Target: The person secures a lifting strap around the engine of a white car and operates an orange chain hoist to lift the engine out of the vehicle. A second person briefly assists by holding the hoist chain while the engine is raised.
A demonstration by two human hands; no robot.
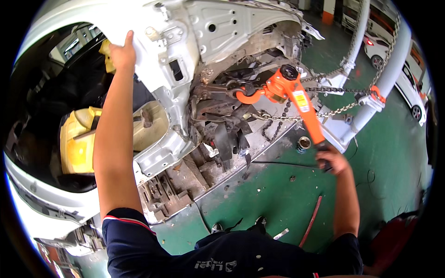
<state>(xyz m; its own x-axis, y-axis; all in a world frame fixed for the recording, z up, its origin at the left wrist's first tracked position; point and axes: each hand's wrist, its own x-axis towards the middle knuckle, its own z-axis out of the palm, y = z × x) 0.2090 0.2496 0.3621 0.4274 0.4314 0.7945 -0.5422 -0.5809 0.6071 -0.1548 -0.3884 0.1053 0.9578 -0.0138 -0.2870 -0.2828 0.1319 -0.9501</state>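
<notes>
My right hand (334, 160) is wrapped round the black grip of an orange lever hoist (303, 104). The hoist's orange hook (251, 96) meets metal parts at the front of a stripped white car body. A chain (334, 111) runs from the hoist toward a grey post (388, 76). With my left hand (123, 54) I grip the white door pillar (153, 51); the thumb lies on its face and the other fingers are mostly hidden. Inside the doorway, near my left forearm, are a yellow plastic part (79, 157) and a hammer (147, 118).
An open can (303, 144) stands on the green floor (269, 194) near the platform edge. A red strip (310, 221) and a black cable (289, 164) lie on the floor. Torn dark parts (227, 141) hang below the car's front. White cars (410, 88) are parked beyond the post.
</notes>
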